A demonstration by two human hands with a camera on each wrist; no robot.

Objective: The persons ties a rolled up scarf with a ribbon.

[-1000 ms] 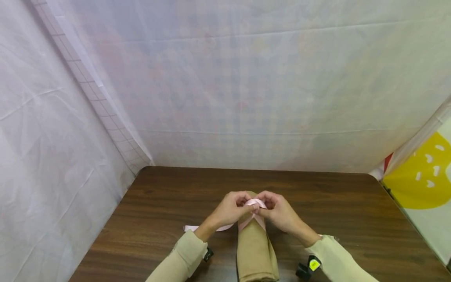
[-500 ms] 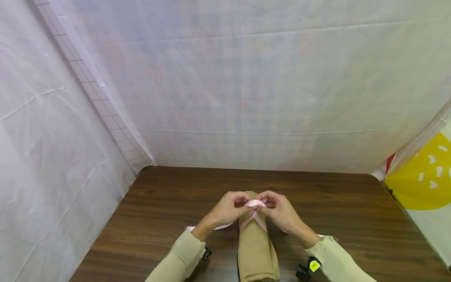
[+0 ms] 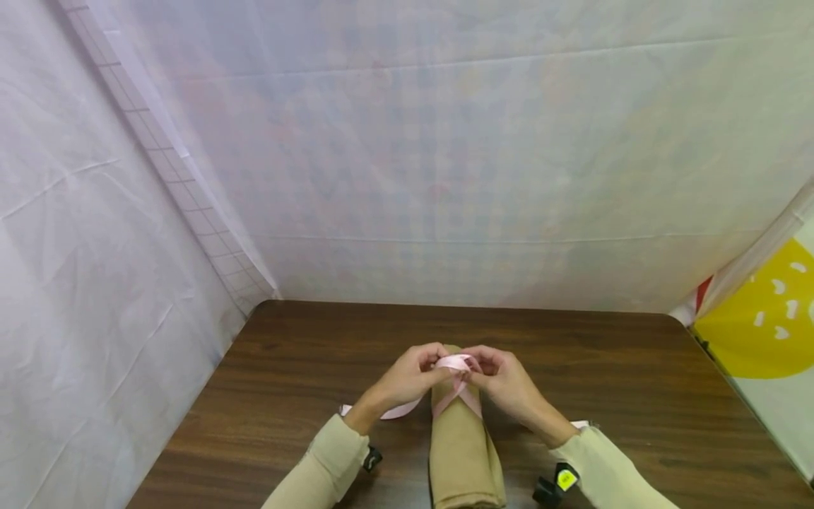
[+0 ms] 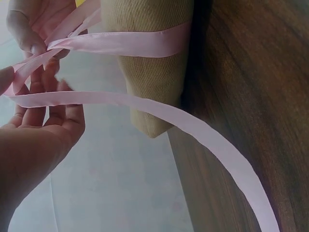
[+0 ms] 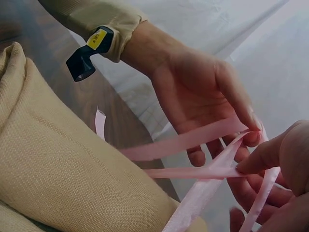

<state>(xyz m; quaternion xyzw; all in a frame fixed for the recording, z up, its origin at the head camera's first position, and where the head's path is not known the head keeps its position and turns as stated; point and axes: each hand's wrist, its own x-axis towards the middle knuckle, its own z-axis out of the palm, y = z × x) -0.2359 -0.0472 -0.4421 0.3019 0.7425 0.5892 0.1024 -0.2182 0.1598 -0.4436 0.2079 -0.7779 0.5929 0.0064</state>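
Note:
A rolled beige cloth [image 3: 463, 452] lies lengthwise in front of me in the head view, with a pink satin ribbon [image 3: 468, 401] around it. The ribbon's strands cross above the roll, between my hands. My left hand [image 3: 410, 373] pinches the ribbon with thumb and fingers on the left side. From the other side my right hand [image 3: 506, 384] also pinches it. In the left wrist view, a long ribbon tail [image 4: 217, 145] curves down from the left hand [image 4: 48, 140]. The right wrist view shows thumb and fingers of both hands at the crossing strands; some fingertips are hidden.
The roll rests on a dark brown wooden table [image 3: 318, 353]. A pale curtain [image 3: 445, 177] hangs behind the table's far edge. Black wrist devices [image 3: 555, 483] sit at both sleeves. A yellow patterned panel [image 3: 763, 318] stands at right.
The ribbon loop between the hands has shifted slightly up and left, and its strands now cross more visibly. The left fingers have moved a little; the roll stays put.

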